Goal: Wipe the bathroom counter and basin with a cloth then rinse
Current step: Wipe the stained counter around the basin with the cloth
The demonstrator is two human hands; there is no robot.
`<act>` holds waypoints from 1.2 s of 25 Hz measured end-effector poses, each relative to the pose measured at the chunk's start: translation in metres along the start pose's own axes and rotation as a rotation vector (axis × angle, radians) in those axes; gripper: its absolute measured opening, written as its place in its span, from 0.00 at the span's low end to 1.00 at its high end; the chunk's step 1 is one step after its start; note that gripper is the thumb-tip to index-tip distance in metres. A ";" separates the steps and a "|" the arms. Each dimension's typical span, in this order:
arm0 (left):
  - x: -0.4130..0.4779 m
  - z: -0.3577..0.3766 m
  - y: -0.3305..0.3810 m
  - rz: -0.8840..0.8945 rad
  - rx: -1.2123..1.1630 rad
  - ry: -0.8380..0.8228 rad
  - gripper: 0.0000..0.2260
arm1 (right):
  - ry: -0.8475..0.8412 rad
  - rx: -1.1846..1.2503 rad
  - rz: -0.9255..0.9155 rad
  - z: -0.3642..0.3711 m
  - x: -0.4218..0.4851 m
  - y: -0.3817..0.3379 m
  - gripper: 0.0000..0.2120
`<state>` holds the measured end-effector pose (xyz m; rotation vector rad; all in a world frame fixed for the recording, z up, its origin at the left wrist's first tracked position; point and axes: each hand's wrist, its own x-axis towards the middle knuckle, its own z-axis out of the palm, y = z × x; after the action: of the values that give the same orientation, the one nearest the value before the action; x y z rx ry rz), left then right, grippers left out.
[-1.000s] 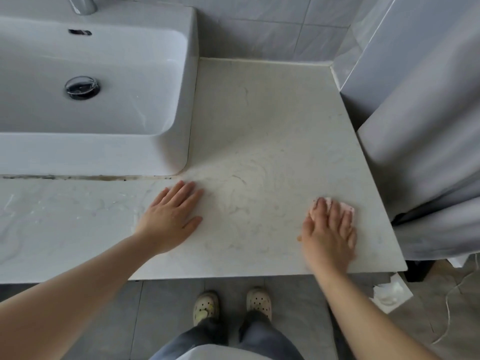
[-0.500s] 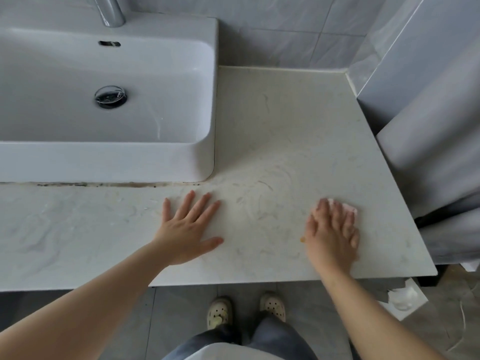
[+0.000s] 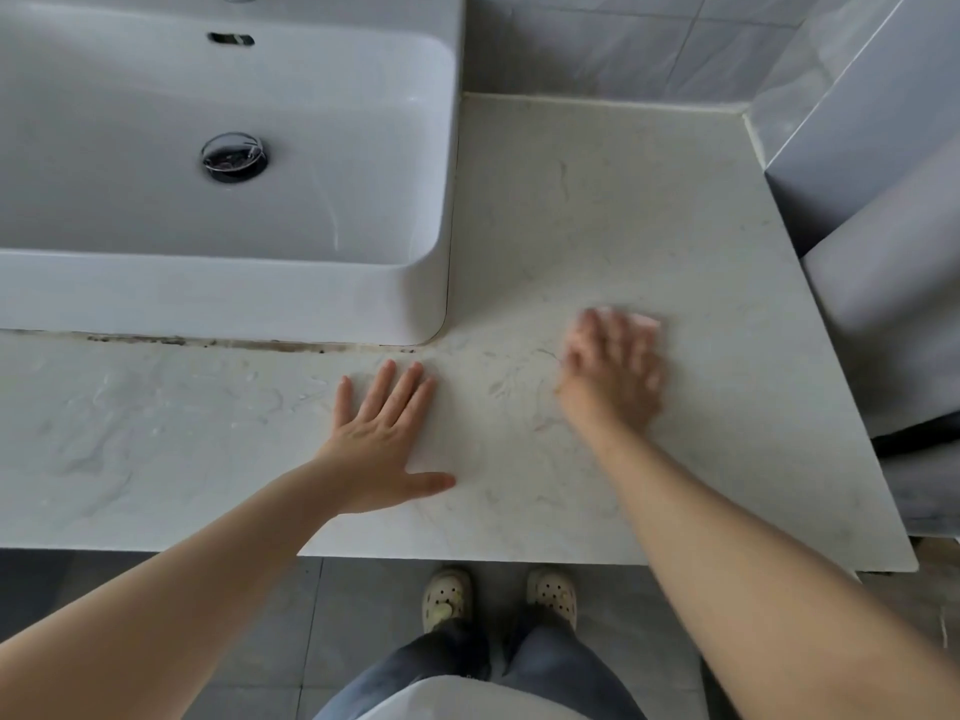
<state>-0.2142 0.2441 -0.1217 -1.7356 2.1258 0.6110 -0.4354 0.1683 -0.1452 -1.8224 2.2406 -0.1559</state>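
The pale marble counter [image 3: 649, 210] runs to the right of and in front of the white basin [image 3: 260, 298]. My right hand [image 3: 615, 368], blurred by motion, presses flat on a small pink cloth [image 3: 644, 321], of which only an edge shows beyond the fingertips. It lies on the counter just right of the basin's front corner. My left hand [image 3: 382, 441] rests flat on the counter with fingers spread, in front of that same corner.
The basin has a chrome drain [image 3: 234, 157] and an overflow slot [image 3: 231, 39]; dark grime lines the seam [image 3: 234, 343] under its front. A grey curtain [image 3: 893, 283] hangs at the counter's right edge. Tiled wall [image 3: 623, 39] behind. My feet in pale clogs [image 3: 447, 597] stand below.
My right hand has slid the cloth away from the front right of the counter, up and left toward the basin's corner. The left hand stayed flat in much the same place.
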 end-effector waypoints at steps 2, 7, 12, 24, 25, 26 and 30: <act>-0.001 -0.001 -0.001 -0.004 -0.023 -0.003 0.50 | -0.032 -0.031 -0.428 0.013 -0.039 -0.036 0.28; -0.004 -0.002 0.000 -0.001 -0.073 0.009 0.51 | -0.006 -0.146 -0.444 -0.003 -0.023 0.041 0.27; -0.005 -0.002 0.005 -0.100 -0.167 0.049 0.62 | 0.033 -0.017 -0.120 0.004 -0.017 -0.010 0.26; -0.009 -0.005 -0.002 -0.124 -0.114 -0.015 0.61 | 0.037 -0.019 -0.531 0.031 -0.050 -0.083 0.23; -0.009 -0.004 -0.003 -0.124 -0.118 -0.012 0.61 | -0.005 -0.036 -0.659 0.028 -0.071 -0.067 0.24; -0.009 -0.004 -0.003 -0.124 -0.120 -0.015 0.61 | -0.036 -0.084 -0.775 0.026 -0.079 -0.048 0.24; -0.008 -0.004 -0.004 -0.114 -0.102 -0.033 0.62 | 0.007 -0.128 -0.499 0.017 -0.031 -0.028 0.27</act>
<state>-0.2087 0.2476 -0.1149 -1.8724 1.9888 0.7223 -0.3990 0.1935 -0.1509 -2.4201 1.7896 -0.1077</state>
